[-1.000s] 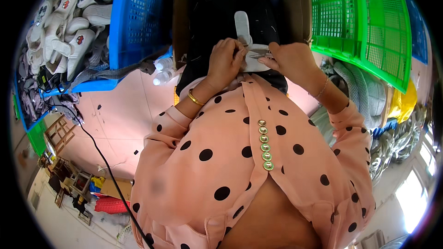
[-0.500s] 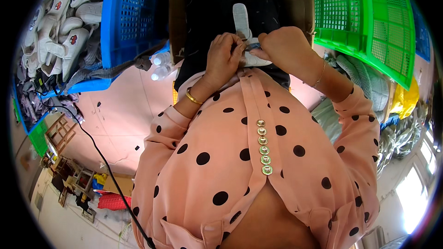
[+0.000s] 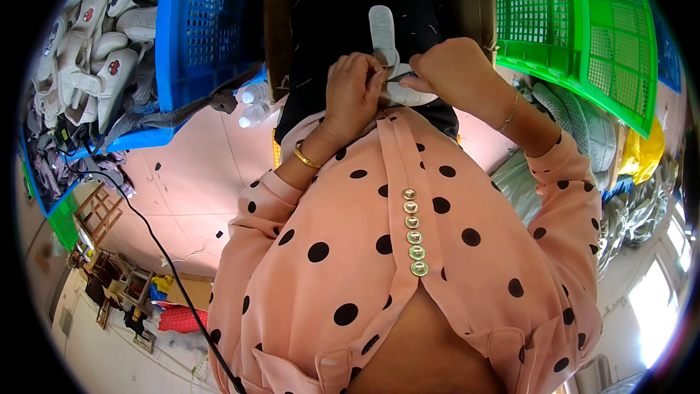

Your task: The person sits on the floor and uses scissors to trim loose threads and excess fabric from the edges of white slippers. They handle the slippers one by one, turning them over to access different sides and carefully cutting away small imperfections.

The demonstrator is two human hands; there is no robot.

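Note:
A white shoe piece (image 3: pixel 412 95) lies over my dark-clad lap, its pale strap (image 3: pixel 381 25) reaching away from me. My left hand (image 3: pixel 353 91) pinches the left edge of the piece between thumb and fingers. At its right side my right hand (image 3: pixel 459 73) is closed, palm down, thumb pointing toward the left hand. A thin dark metal tool (image 3: pixel 394 79) shows between the two hands and seems to come from the right fist. Its handle is hidden by the fingers, so its exact kind cannot be made out.
A blue plastic basket (image 3: pixel 169 36) stands at the left beside a heap of white shoes (image 3: pixel 98 51). A green basket (image 3: pixel 576 66) is at the right. Cardboard walls (image 3: pixel 474 0) flank my lap. Clear bottles (image 3: pixel 254 106) sit left of it, and a black cable (image 3: pixel 157 244) runs down the left.
The right hand has shifted slightly up. The blue-grey patch between the hands is gone from sight, and a thin dark tool shows there. The left hand keeps its pinch.

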